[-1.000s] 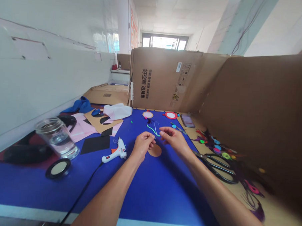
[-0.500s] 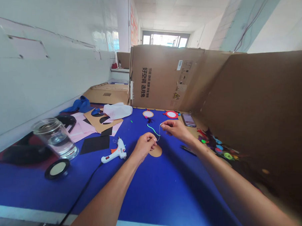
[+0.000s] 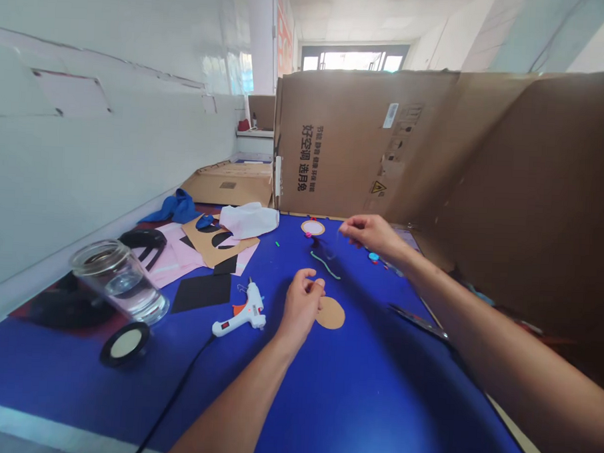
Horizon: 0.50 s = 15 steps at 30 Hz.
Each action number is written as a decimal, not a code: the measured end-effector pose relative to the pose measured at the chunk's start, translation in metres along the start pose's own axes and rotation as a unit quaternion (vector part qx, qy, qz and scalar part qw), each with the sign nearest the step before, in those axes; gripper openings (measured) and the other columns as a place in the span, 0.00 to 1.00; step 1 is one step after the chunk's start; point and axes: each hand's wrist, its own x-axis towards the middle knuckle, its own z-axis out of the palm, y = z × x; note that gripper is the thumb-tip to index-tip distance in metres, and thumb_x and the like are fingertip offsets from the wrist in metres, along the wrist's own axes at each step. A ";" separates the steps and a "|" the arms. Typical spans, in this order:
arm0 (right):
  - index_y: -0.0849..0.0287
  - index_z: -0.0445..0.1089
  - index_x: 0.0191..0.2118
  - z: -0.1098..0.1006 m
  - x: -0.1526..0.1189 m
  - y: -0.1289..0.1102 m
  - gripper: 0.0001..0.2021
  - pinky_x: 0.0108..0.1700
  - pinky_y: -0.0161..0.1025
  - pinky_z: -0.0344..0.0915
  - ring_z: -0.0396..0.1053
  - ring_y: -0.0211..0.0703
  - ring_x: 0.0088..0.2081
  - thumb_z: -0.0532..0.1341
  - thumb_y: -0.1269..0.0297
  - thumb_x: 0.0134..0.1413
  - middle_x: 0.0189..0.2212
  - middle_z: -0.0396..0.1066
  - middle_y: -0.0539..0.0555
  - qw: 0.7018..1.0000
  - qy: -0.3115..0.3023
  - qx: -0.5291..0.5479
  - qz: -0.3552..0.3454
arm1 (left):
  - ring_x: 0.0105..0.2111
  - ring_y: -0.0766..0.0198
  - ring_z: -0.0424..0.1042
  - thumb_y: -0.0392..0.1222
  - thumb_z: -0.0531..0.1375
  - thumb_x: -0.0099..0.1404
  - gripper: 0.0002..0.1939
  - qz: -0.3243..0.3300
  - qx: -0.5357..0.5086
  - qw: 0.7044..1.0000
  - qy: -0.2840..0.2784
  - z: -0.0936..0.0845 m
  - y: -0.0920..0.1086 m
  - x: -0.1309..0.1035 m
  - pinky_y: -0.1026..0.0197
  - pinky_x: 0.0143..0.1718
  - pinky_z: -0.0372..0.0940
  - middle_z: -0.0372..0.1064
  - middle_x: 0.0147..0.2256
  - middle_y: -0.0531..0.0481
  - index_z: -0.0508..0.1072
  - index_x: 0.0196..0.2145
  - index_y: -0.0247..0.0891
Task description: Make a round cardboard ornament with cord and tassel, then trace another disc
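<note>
My left hand (image 3: pixel 303 305) hovers by the left edge of a brown cardboard disc (image 3: pixel 331 313), its thumb and forefinger apart and nothing visible between them. Farther off and to the right, my right hand (image 3: pixel 369 233) pinches a thin pale string, which hangs faint and blurred below the fingertips. Between the hands, a green cord (image 3: pixel 325 265) lies on the blue table. Beyond it sits a white-faced round piece (image 3: pixel 312 227) with a brown rim and a small pink bit at its lower edge. Scissors (image 3: pixel 418 320) lie beneath my right forearm, partly covered.
A white glue gun (image 3: pixel 243 312) with a black cable rests left of my left hand. Farther left are a glass jar (image 3: pixel 122 282), its lid (image 3: pixel 125 344), black sheet (image 3: pixel 201 293) and cut cardboard (image 3: pixel 215 248). Tall cardboard panels (image 3: pixel 356 142) stand behind and at right.
My left hand has let go of the string, and its fingers have parted. My right hand has moved away from it, up and right, with the string. The view has shifted.
</note>
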 end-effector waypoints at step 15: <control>0.62 0.84 0.44 0.021 0.173 0.063 0.14 0.47 0.41 0.68 0.75 0.51 0.44 0.59 0.68 0.67 0.42 0.80 0.63 0.890 0.042 -0.429 -0.151 | 0.38 0.60 0.77 0.33 0.62 0.67 0.11 0.002 0.118 0.993 0.004 0.006 -0.010 -0.009 0.60 0.41 0.67 0.79 0.36 0.50 0.77 0.47 0.43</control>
